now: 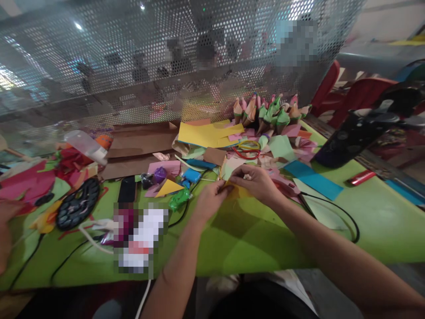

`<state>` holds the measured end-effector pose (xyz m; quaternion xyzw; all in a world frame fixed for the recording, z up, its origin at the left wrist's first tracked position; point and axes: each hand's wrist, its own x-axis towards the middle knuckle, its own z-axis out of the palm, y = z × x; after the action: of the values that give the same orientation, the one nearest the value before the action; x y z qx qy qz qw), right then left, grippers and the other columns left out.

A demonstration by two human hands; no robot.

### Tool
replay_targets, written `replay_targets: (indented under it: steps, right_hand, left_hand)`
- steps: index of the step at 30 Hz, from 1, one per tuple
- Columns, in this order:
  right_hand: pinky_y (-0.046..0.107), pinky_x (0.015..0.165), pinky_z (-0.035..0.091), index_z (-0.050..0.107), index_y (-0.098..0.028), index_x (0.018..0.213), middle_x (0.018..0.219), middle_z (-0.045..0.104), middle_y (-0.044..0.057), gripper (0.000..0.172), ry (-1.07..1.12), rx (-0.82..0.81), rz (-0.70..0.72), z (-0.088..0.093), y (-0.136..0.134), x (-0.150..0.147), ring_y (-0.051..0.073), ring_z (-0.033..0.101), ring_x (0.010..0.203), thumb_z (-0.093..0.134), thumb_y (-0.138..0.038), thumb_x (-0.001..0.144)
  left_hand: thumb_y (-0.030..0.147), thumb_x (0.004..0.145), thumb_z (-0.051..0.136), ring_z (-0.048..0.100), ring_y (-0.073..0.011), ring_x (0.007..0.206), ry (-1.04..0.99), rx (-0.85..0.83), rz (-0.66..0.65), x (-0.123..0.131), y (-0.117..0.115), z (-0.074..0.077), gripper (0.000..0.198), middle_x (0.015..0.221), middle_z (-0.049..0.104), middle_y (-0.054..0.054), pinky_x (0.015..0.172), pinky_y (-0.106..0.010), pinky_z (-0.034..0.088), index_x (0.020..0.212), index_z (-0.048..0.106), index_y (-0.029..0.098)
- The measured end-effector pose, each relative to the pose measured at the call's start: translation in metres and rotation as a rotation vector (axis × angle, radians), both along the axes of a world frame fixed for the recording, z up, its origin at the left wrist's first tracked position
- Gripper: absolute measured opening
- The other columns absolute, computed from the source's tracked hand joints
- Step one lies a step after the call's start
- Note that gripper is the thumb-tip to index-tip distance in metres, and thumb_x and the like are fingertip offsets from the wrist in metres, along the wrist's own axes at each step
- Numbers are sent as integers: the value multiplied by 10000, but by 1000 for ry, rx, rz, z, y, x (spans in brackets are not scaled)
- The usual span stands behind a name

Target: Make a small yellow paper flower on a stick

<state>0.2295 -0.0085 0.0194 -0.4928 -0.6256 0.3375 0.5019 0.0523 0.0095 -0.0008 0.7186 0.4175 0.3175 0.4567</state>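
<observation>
A piece of yellow paper [239, 192] is pinched between both hands, just above the green tabletop. My left hand [212, 197] is closed on its left edge, the thumb and fingers pressed together. From the right, my right hand [252, 180] grips the upper part of the paper with bent fingers. The fingers partly hide the paper, so its full shape cannot be made out. Beside my right wrist lies a pink glue gun [288, 187] with a black cord. Loose coloured paper scraps spread behind the hands, among them a brown piece [214, 156].
Several paper cones [275, 116] stand at the back by a perforated metal screen [139, 75]. A dark bottle [345, 139] and a red tube [361, 178] are on the right. Cables, a phone [127, 190] and another person's hand [7, 221] are on the left.
</observation>
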Motion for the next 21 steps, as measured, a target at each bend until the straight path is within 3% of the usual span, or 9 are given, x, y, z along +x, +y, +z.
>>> replay_targets:
  steps: [3,8,21]
  right_hand:
    - [296,676,456,716,-203,761,747,698,23,310,64,-48,32,1,2,3,172,603,705,701,-512,785]
    - [264,546,359,698,-177,738,661,613,13,398,79,-138,45,0,5,10,134,494,594,695,-573,769]
    - [308,680,443,661,-215,711,721,699,37,166,-230,181,-147,-9,5,5,195,612,724,654,-320,838]
  left_hand:
    - [406,872,577,565,-175,765,-82,-45,-29,-1,2,3,273,794,659,-13,728,-275,440,863,706,166]
    - [471,865,627,554,-171,762,-198,-76,75,-3,5,6,329,770,648,-19,718,-269,439,839,691,149]
    - [534,800,713,583,-167,763,-334,-195,52,0,1,6,396,835,672,-26,693,-268,496,915,693,155]
